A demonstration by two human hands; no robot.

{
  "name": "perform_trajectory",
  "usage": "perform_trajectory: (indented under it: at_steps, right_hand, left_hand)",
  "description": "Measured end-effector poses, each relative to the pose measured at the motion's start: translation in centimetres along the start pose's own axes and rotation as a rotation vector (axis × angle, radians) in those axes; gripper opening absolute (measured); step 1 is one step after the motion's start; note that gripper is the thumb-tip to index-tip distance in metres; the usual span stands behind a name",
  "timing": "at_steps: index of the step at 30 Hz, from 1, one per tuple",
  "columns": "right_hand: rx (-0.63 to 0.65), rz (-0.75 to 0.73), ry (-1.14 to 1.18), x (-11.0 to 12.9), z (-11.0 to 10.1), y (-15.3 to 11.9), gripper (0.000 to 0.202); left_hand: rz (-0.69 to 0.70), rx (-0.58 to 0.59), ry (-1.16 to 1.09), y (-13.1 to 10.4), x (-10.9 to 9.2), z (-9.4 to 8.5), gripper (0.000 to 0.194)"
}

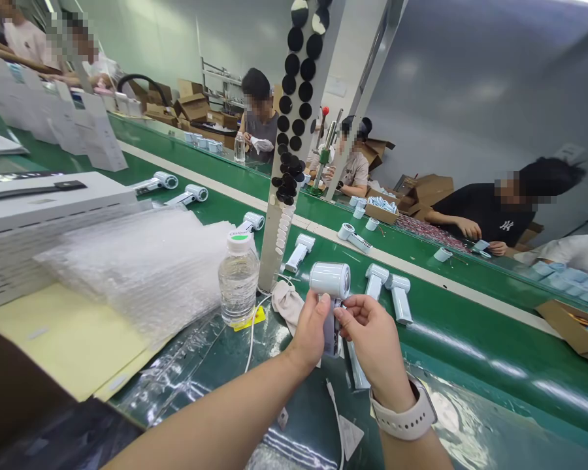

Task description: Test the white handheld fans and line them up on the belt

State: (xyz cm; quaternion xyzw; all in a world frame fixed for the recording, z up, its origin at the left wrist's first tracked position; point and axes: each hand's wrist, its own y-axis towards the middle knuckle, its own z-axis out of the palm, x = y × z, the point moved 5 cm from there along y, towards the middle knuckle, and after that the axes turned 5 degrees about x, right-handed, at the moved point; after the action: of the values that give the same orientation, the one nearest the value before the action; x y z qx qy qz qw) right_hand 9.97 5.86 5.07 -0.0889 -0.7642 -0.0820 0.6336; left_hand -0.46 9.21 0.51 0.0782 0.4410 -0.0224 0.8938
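A pale blue handheld fan (330,279) with a barrel-shaped head is held upright in front of me. My left hand (310,329) is closed around its handle from the left, thumb up near the head. On the other side my right hand (370,333) pinches at the handle's upper edge just under the head. The handle's side there looks open, with dark parts inside. Whether a small part sits between the right fingertips is hidden. Partly behind my right hand, another pale blue piece (357,369) lies on the bench.
A water bottle (238,277), a white cable (336,418) and a pale cloth (287,303) lie close by. A post with black discs (294,98) rises ahead. More fans (400,300) rest on the green conveyor (470,307). Bubble-wrap bags (142,261) are stacked left. Co-workers sit across.
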Motion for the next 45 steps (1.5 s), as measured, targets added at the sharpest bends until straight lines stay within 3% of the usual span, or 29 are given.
perform_trajectory:
  at_steps: [5,18,32,35,40,43,45]
  right_hand:
    - [0.045,0.013,0.048,-0.5,0.2,0.1,0.038]
    - [-0.062,-0.036,-0.022,0.0,-0.1,-0.3,0.031]
    - [-0.035,-0.043,0.080,0.1,-0.2,-0.3,0.032]
    - [-0.010,-0.038,0.147,0.1,-0.3,-0.1,0.032]
    - [0.067,-0.030,0.320,-0.5,0.0,0.2,0.033]
    - [-0.007,-0.073,0.173,-0.3,-0.1,0.1,0.031]
    - [-0.061,-0.180,0.049,1.5,0.2,0.2,0.028]
  left_hand:
    - [-0.006,-0.001,0.053,-0.2,-0.2,-0.1,0.034]
    - [0.091,0.033,0.091,-0.3,-1.0,0.3,0.038]
    - [0.124,0.075,0.183,-0.3,-1.1,0.5,0.044]
    - [0.088,0.063,0.134,-0.4,-0.8,0.4,0.044]
    - [-0.088,0.091,-0.038,-0.6,0.5,0.8,0.055]
    - [-0.121,0.034,-0.078,-0.6,0.7,0.7,0.061]
    - [-0.126,-0.027,-0.093,-0.4,0.9,0.4,0.062]
